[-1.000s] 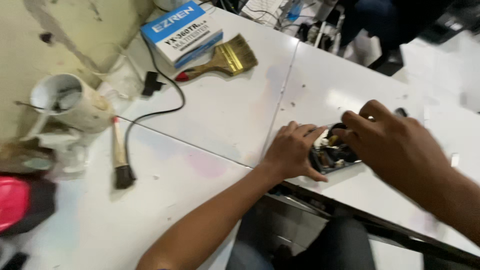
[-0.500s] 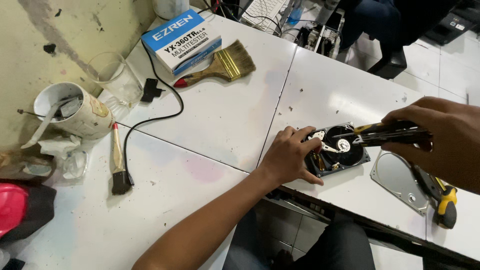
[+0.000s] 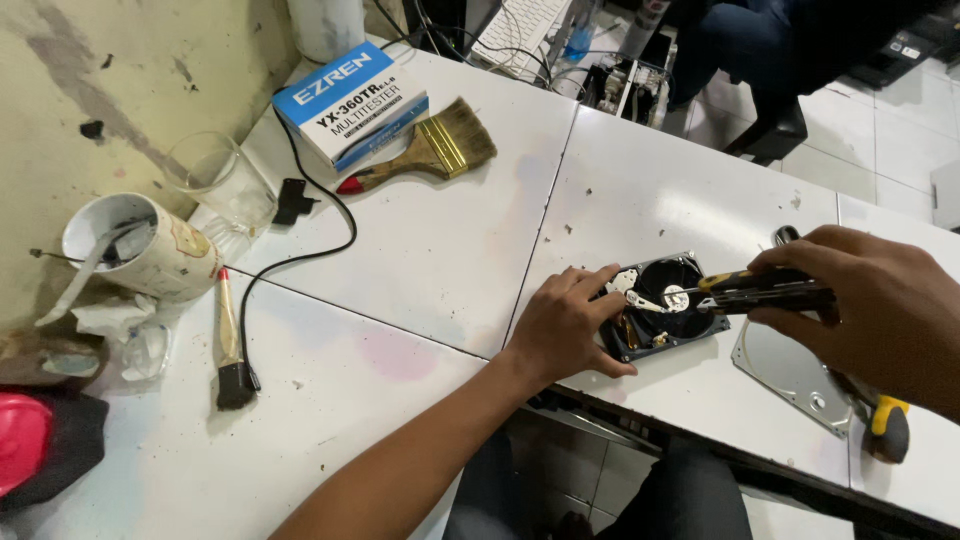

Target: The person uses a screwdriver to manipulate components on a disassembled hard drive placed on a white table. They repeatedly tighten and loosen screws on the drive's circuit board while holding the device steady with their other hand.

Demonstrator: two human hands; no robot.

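Head view: opened hard drive (image 3: 660, 305) sits on the white bench (image 3: 450, 250) near the front edge, platter and actuator arm exposed, long axis running from lower left to upper right, slightly skewed to the bench edge. Left hand (image 3: 562, 330) rests at the drive's left end, fingers spread and pressing on the casing corner, pinning it down. Right hand (image 3: 868, 305) comes in from the right, fingers closed around a screwdriver (image 3: 745, 288) with black/yellow handle; its shaft lies nearly horizontal, tip pointing left onto the platter hub. Removed silver cover plate (image 3: 790, 365) lies flat just right of the drive, partly under the right hand. A second yellow/black-handled tool (image 3: 885, 425) sits at the plate's right edge. Further left, well apart: wide paintbrush (image 3: 425, 155), blue-and-white multimeter box (image 3: 350, 100), black cable (image 3: 300, 255), small black-bristle brush (image 3: 230, 340), white cup (image 3: 140, 250) lying on its side, clear glass (image 3: 220, 185).
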